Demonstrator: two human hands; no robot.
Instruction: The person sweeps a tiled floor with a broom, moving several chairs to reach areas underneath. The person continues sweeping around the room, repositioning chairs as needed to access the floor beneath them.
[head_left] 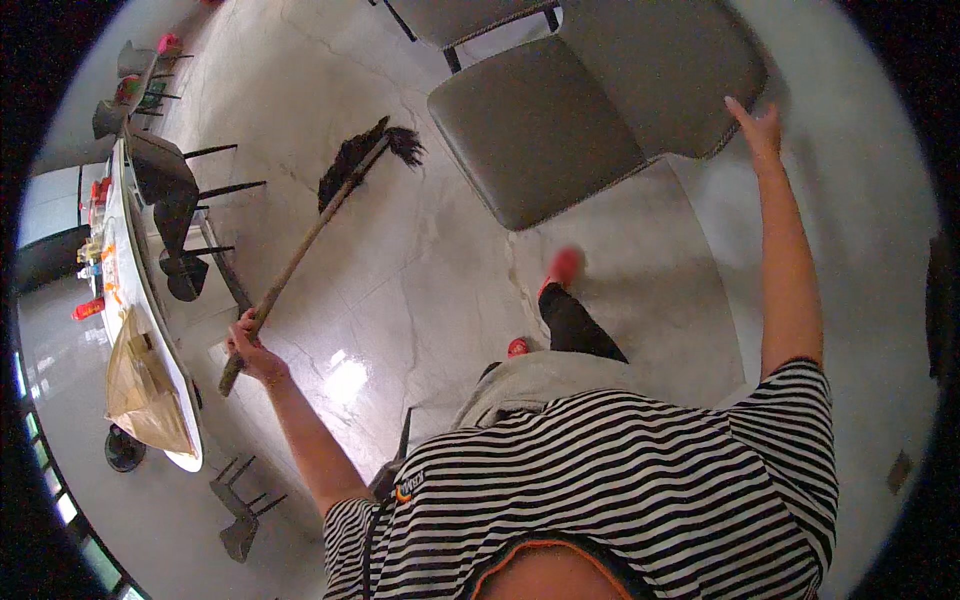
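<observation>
My left hand [257, 350] is wrapped round the wooden handle of a mop [305, 243], near the handle's end. The dark, shaggy mop head [356, 165] lies on the floor ahead, left of a grey padded chair [540, 125]. My right hand [757, 132] is at the edge of that chair's backrest [665, 70]. Its thumb lies over the front face and the other fingers are mostly hidden at the edge. The chair appears tilted in this view.
Another grey chair [470, 15] stands beyond the first. At the left is a long white table [185, 430] with a tan bag [145, 390] and a red bottle [88, 309]. Dark-legged chairs [165, 165] line it. My red shoe [567, 264] is on the glossy tiled floor [420, 290]; a wall is at right.
</observation>
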